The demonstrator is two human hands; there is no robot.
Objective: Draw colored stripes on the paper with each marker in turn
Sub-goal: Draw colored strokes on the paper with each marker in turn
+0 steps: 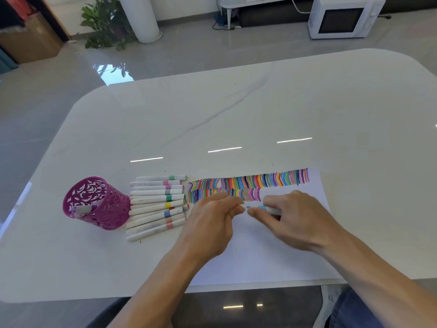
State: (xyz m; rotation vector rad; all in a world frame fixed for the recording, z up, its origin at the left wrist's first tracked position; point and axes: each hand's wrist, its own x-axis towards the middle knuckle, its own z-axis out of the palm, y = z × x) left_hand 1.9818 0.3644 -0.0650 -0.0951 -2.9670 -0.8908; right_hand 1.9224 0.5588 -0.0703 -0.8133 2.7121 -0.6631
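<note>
A white sheet of paper (279, 254) lies at the table's near edge, with two rows of coloured stripes (250, 183) along its far side. My right hand (295, 216) grips a white marker with a light blue band (262, 207), its tip pointing left. My left hand (212, 223) pinches a small white cap (241, 206) just left of that tip, a narrow gap between them. Both hands hover over the paper below the lower stripe row.
Several white markers with coloured bands (157, 204) lie side by side left of the paper. A purple perforated pen cup (94, 204) holding one or two markers stands further left. The white marble table (236, 114) stretches beyond. On the floor behind stand a microwave (343, 17) and a plant (106, 22).
</note>
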